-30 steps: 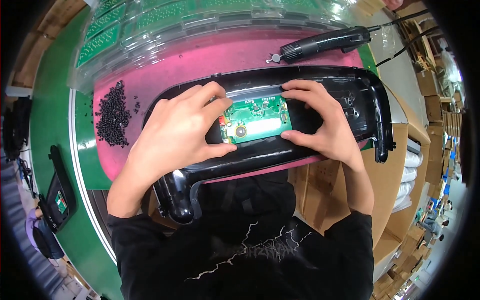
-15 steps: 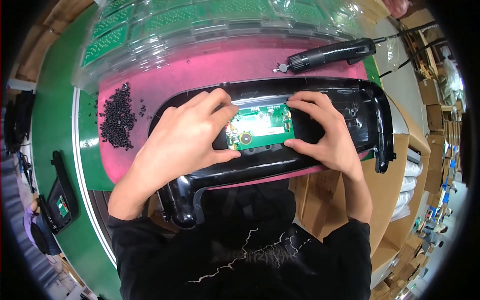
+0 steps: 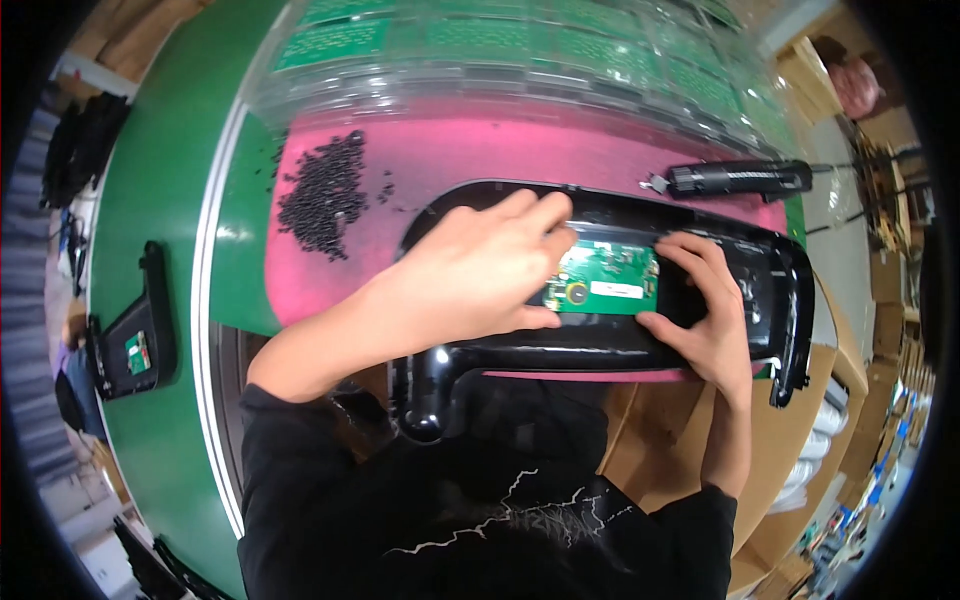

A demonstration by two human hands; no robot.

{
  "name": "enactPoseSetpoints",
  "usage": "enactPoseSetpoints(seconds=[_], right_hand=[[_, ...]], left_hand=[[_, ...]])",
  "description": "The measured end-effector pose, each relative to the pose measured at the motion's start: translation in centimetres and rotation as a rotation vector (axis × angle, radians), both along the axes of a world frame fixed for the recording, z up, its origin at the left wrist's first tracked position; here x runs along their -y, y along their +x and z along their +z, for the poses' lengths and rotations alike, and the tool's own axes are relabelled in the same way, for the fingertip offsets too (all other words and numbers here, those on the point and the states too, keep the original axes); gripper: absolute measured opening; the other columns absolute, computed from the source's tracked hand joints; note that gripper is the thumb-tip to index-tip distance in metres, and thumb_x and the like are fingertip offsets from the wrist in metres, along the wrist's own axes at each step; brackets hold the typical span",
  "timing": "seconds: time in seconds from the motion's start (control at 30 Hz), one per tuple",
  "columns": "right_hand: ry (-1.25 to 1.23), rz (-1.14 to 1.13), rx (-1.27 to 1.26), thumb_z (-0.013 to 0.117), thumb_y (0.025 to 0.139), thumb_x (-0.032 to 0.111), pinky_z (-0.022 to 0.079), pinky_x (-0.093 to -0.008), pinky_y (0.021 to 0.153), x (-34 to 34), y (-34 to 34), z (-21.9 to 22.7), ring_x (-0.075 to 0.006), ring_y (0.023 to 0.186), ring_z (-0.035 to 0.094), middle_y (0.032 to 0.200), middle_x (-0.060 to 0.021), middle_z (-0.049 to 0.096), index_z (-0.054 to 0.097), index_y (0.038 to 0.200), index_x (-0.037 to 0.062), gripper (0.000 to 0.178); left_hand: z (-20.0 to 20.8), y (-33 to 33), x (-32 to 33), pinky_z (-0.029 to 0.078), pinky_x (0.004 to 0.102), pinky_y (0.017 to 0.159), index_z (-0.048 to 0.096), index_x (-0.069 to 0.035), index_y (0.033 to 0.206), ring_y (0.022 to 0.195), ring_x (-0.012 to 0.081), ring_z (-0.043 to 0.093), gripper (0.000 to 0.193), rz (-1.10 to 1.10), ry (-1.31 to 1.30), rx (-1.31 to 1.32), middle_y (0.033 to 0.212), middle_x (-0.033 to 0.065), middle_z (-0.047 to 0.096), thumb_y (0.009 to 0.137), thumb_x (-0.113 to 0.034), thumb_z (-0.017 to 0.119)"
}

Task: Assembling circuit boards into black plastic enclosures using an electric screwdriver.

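A glossy black plastic housing [image 3: 590,345] lies across a pink mat [image 3: 470,160] in front of me. A small green circuit board [image 3: 605,282] sits in its middle recess. My left hand [image 3: 475,275] rests over the left part of the housing, with its fingertips pinching the board's left edge. On the board's right edge my right hand [image 3: 705,305] holds it with thumb and fingers, the palm over the housing's right part. Both hands press on the board together.
A heap of small black screws [image 3: 325,190] lies on the mat's left. A black electric screwdriver [image 3: 740,178] lies at the back right. Clear trays of green boards [image 3: 520,50] stand behind. Another black housing [image 3: 135,330] lies on the green belt at left. Cardboard boxes [image 3: 660,440] are below the housing.
The view has swung, so everything sits further right. My hands stay on the green board, and the left fingers have shifted onto its left edge.
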State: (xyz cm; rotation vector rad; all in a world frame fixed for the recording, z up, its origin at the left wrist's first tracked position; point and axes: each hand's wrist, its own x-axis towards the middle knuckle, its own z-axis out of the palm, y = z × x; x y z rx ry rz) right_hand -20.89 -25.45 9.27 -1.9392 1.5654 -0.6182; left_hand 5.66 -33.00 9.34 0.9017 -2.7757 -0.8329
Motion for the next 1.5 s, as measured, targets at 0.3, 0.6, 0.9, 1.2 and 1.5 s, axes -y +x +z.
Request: enactPoseSetpoints(seconds=[0.3,0.6,0.9,1.2,1.5], right_hand=[[-0.107,-0.417,0.205,0.068,0.088,0.011,0.042,-0.0298,0.094,1.2,-6.0,1.0,-0.0161,0.109,0.053,0.130,-0.0049,0.055,0.051,0.137,0.0063,0.052],[0.098,-0.537,0.087,0.064,0.096,0.016,0.043,-0.0266,0.092,8.9,-13.5,0.1,-0.0134,0.104,0.053,0.114,-0.0050,0.056,0.053,0.138,0.0153,0.043],[-0.724,-0.527,0.492,0.065,0.095,0.011,0.049,-0.0337,0.091,10.7,-1.8,-0.7,-0.0182,0.101,0.060,0.108,-0.0095,0.060,0.042,0.132,-0.0037,0.046],[-0.245,-0.232,1.325,0.055,0.098,0.033,0.045,-0.0400,0.084,11.5,1.8,1.5,-0.0192,0.078,0.053,0.082,-0.0045,0.053,0.052,0.114,0.0048,0.032],[-0.183,-0.032,1.631,0.060,0.093,0.041,0.034,-0.0285,0.072,7.3,6.7,5.2,-0.0074,0.061,0.040,0.069,0.0054,0.042,0.050,0.108,0.0086,0.037]], left_hand=[[0.3,4.0,4.1,0.054,0.0382,0.066,0.067,0.002,0.086,0.072,0.0318,0.068,0.011,0.327,-0.249,-0.345,0.077,0.0167,0.068,0.079,-0.005,0.071],[-4.3,9.2,6.5,0.054,0.0409,0.070,0.064,0.003,0.096,0.074,0.0345,0.068,0.038,0.479,-0.113,0.040,0.080,0.0170,0.067,0.061,0.010,0.075],[-3.1,7.2,7.5,0.053,0.0410,0.064,0.066,0.004,0.077,0.073,0.0358,0.068,0.017,0.500,-0.122,0.169,0.074,0.0204,0.067,0.062,0.012,0.063],[-1.8,6.4,8.3,0.055,0.0377,0.070,0.069,0.005,0.083,0.075,0.0307,0.070,0.022,0.539,-0.020,0.110,0.075,0.0206,0.068,0.061,0.006,0.068],[-0.2,0.9,5.5,0.056,0.0251,0.074,0.073,0.004,0.095,0.082,0.0152,0.067,0.019,0.124,0.449,-0.870,0.092,0.0114,0.070,0.077,0.007,0.075]])
